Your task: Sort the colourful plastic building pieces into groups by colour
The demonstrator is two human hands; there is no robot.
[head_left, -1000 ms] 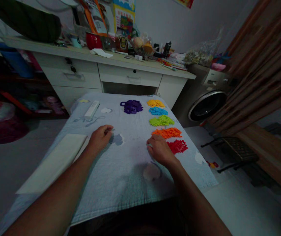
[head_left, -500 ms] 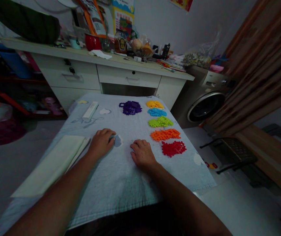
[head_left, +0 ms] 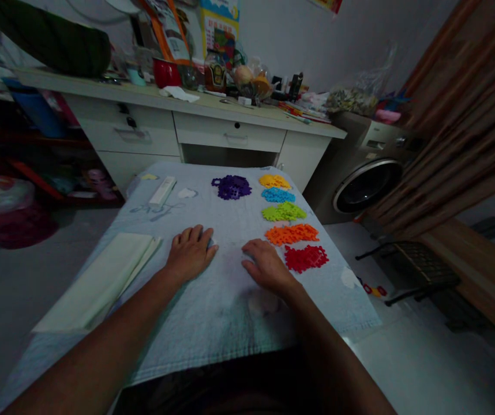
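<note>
My left hand [head_left: 192,253] rests palm down on the cloth-covered table [head_left: 213,311], its fingers apart and nothing in it. Across from it my right hand [head_left: 266,264] lies with its fingers stretched out, holding nothing. Just right of that hand is a pile of red plastic pieces [head_left: 306,259]. Behind the red ones, piles of orange pieces [head_left: 291,234], green pieces [head_left: 284,211], blue pieces [head_left: 277,195] and yellow pieces [head_left: 275,181] run in a column. A heap of purple pieces [head_left: 232,187] sits at the far middle.
Left of my left arm lies a folded pale cloth or sheet [head_left: 96,282]. A white oblong object [head_left: 162,191] is at the table's far left. Beyond stand a cluttered white desk [head_left: 230,127] and a washing machine [head_left: 360,167]. A low chair [head_left: 420,265] is to the right.
My left hand has spread and flattened its fingers. My right hand has shifted right, towards the red pieces. The view has moved slightly; the piles look unchanged.
</note>
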